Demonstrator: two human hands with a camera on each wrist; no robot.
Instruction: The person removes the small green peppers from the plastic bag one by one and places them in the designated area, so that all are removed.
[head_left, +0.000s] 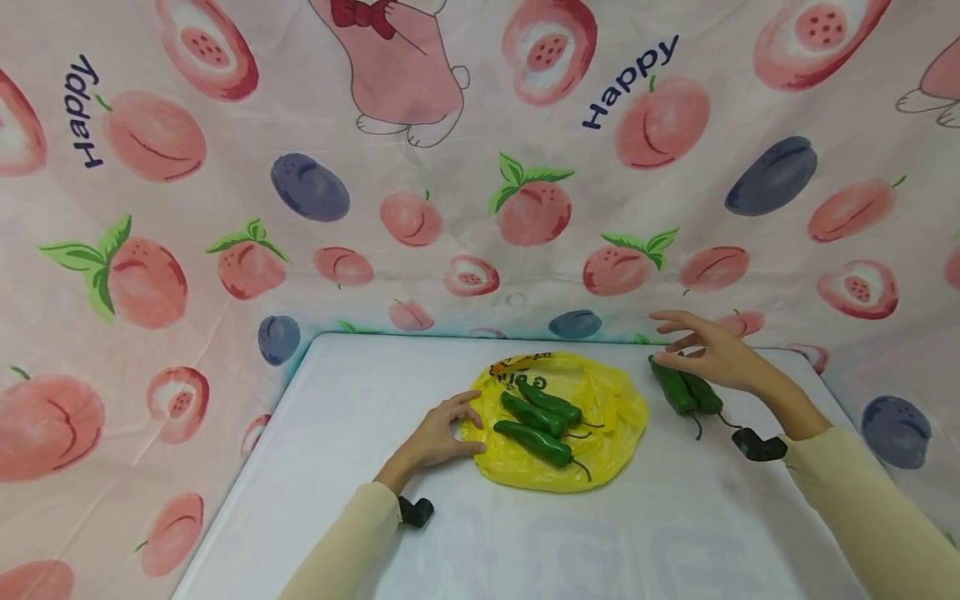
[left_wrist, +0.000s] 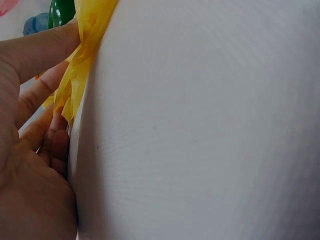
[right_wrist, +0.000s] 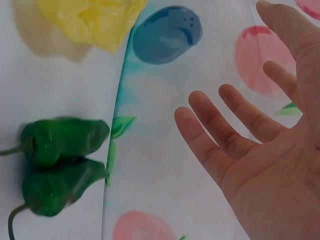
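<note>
Three green peppers (head_left: 534,443) lie side by side on a flattened yellow plastic bag (head_left: 495,467). My left hand (head_left: 437,433) rests at the bag's left edge, thumb and fingers spread apart and touching the plastic. In the left wrist view, the thumb and fingertips meet the crumpled edge of the bag (left_wrist: 92,35), and part of a pepper (left_wrist: 62,12) shows behind. To the right of the bag, two more green peppers (right_wrist: 65,142) lie together on the table. My right hand (head_left: 716,354) is raised near them, holding nothing, its fingers extended in the right wrist view.
The white table (head_left: 375,375) ends at a back edge just beyond the bag. Behind it hangs a pink cloth (head_left: 465,183) printed with fruit. A black wrist device (head_left: 759,445) sits on the right wrist, with a similar one (head_left: 416,511) on the left.
</note>
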